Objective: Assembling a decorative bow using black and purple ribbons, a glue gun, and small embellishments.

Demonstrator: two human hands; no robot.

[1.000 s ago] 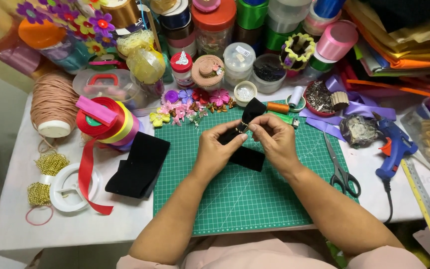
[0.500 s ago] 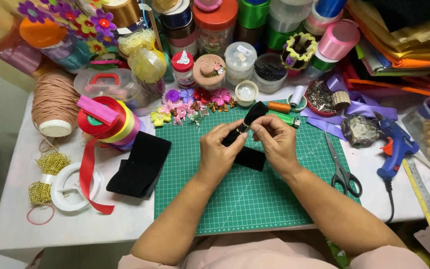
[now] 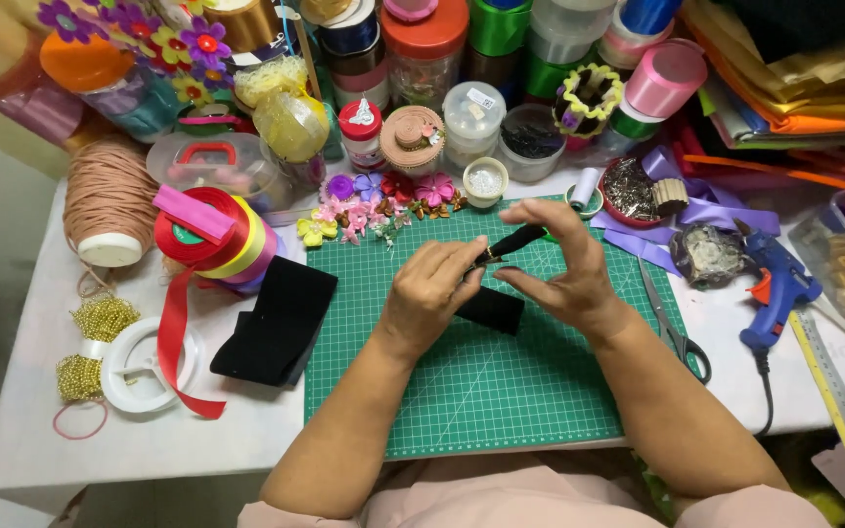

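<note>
The left hand [image 3: 432, 293] pinches a black ribbon strip [image 3: 512, 242] that slants up to the right. The right hand [image 3: 564, 274] is open, fingers curled, holding nothing. A red-capped jar [image 3: 424, 44] stands behind.

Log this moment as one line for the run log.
left hand: pinching black ribbon strip | right hand: fingers open beside strip | surface: green cutting mat | nearby: scissors, blue glue gun
</note>
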